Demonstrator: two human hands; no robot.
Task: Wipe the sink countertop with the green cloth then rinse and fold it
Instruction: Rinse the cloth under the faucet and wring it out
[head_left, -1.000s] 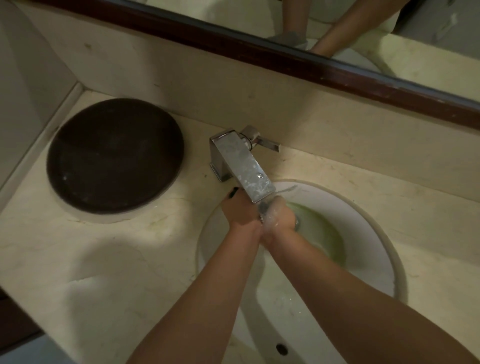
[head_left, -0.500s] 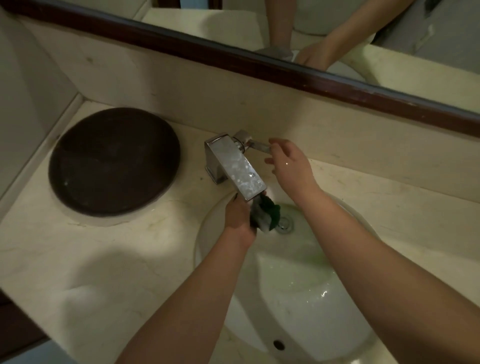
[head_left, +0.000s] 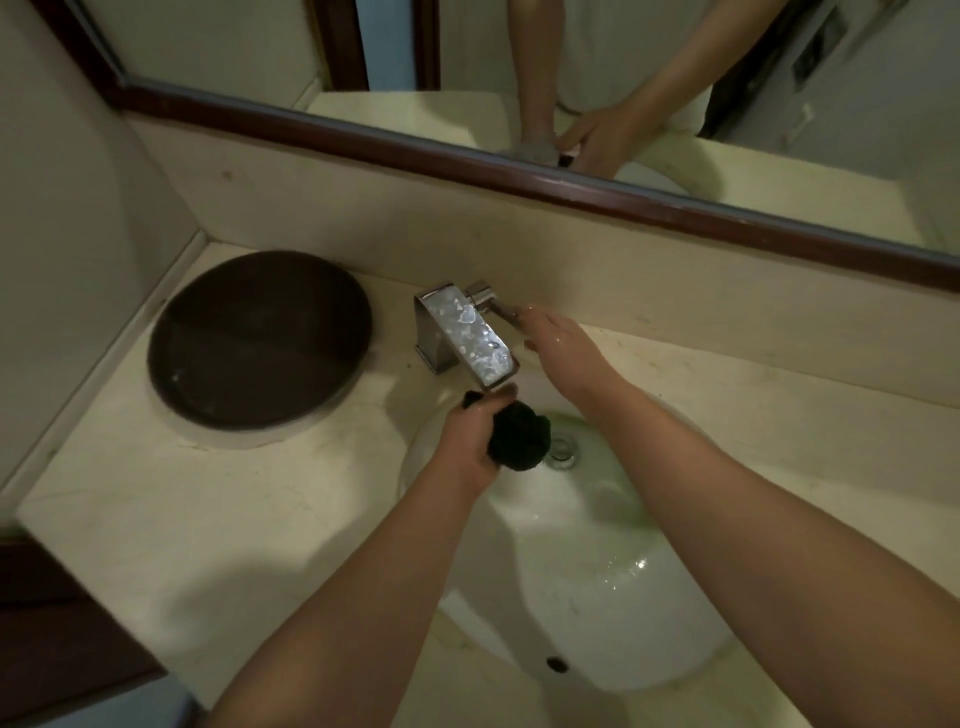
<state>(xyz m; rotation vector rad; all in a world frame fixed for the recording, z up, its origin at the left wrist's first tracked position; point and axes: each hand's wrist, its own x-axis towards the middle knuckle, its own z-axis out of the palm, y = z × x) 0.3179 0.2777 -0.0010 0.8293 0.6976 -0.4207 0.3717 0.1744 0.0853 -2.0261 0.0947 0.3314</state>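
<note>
Gripping the balled cloth (head_left: 521, 441) under the faucet (head_left: 467, 332), left hand (head_left: 470, 441) clenches; right hand (head_left: 563, 348) open-fingered touches the lever (head_left: 501, 310).

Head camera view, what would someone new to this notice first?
Two bare forearms reach over the white sink basin: the left hand grips a dark, balled-up cloth just under the chrome faucet spout, near the drain. The right hand reaches behind the spout, fingertips at the faucet lever. At the back left of the countertop lies a large round dark brown tray.
</note>
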